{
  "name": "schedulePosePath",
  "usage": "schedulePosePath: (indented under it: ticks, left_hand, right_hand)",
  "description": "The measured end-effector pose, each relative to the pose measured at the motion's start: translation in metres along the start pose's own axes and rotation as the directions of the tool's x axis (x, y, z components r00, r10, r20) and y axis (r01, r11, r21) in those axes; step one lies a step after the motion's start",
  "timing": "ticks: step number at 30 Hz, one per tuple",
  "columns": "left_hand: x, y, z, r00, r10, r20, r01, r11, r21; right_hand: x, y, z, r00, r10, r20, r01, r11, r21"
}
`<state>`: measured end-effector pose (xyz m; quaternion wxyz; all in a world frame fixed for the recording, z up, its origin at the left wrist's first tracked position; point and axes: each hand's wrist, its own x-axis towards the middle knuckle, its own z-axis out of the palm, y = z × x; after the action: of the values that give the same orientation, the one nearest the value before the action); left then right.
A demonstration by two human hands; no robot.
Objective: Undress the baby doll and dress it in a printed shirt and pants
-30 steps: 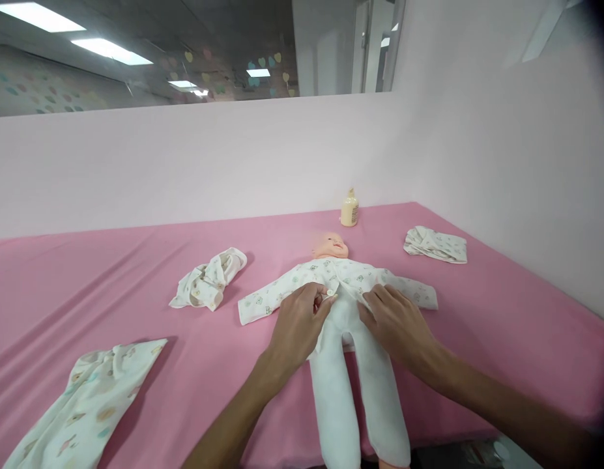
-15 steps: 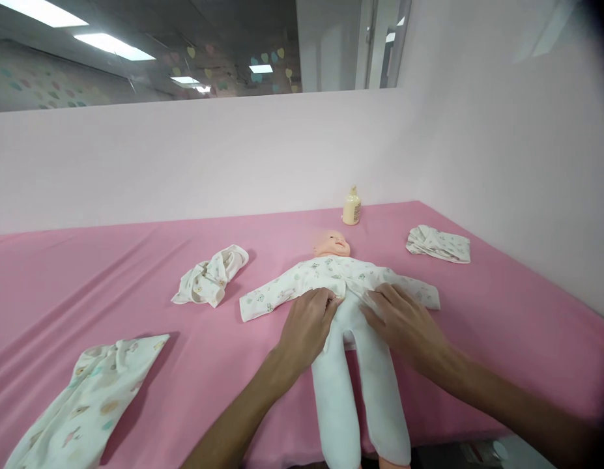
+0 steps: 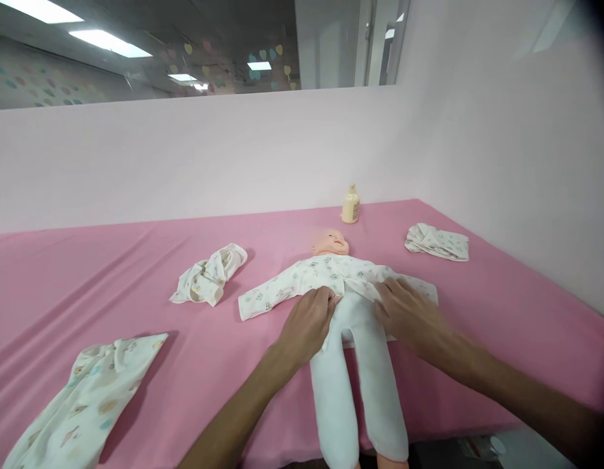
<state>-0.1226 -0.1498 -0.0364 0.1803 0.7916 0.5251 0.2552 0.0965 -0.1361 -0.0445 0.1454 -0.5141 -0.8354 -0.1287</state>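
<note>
Pinching the left front edge of the printed baby shirt [image 3: 314, 270], the left hand [image 3: 307, 322] seems to steady that panel. Apart from it, the right hand [image 3: 412, 319] bends over the right panel; its fingertips are hidden, so I cannot tell whether they grip. Such a hold probably lets the two edges be handled separately. The shirt lies across the upper body of the doll [image 3: 353, 319], which is on its back, feet near, perhaps so its front faces the person. Its sleeves reach out left and right on the pink cover [image 3: 111, 286], likely leaving the chest accessible. The pump bottle [image 3: 350, 207] stands beyond the head, apparently out of the way.
</note>
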Motion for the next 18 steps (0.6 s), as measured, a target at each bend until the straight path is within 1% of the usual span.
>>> schedulePosePath:
  ticks: [1,3,5,7,11,13,14,16,18]
  left_hand:
    - [0.0,0.0,0.0,1.0,-0.002,-0.001,0.002,1.0,-0.002]
    - [0.0,-0.001,0.0,1.0,-0.002,-0.001,0.002,1.0,-0.007]
    - [-0.001,-0.001,0.001,1.0,0.002,0.001,-0.002,1.0,-0.012]
    - [-0.001,-0.001,0.001,1.0,0.002,-0.001,-0.002,1.0,-0.013]
    - [-0.001,-0.002,0.001,1.0,-0.001,-0.009,0.001,1.0,-0.012]
    - [0.0,-0.002,0.001,1.0,-0.002,-0.014,0.002,1.0,-0.01]
    - [0.0,-0.002,0.001,1.0,-0.001,-0.017,0.001,1.0,-0.007]
    - [0.001,-0.002,0.001,1.0,-0.005,-0.019,0.005,1.0,0.004]
    - [0.001,-0.001,0.0,1.0,-0.009,-0.013,0.009,1.0,0.003]
  right_hand:
    - [-0.001,-0.002,0.001,0.999,-0.04,-0.031,0.038,0.997,-0.07]
    - [-0.002,-0.005,0.002,0.992,-0.121,-0.048,0.11,0.977,-0.185]
    - [-0.004,-0.006,0.001,0.984,-0.168,-0.049,0.152,0.959,-0.24]
    - [-0.007,-0.005,0.0,0.977,-0.193,-0.085,0.17,0.959,-0.228]
    - [-0.012,-0.001,0.003,0.954,-0.244,-0.173,0.226,0.967,-0.117]
    - [-0.011,0.002,0.008,0.964,-0.204,-0.171,0.202,0.979,-0.029]
    - [-0.01,0.003,0.01,0.975,-0.163,-0.151,0.17,0.985,0.038]
    - [-0.006,0.006,0.014,0.995,-0.059,-0.078,0.074,0.978,0.196]
    - [-0.002,0.008,0.014,0.999,0.046,0.01,-0.047,0.945,0.323]
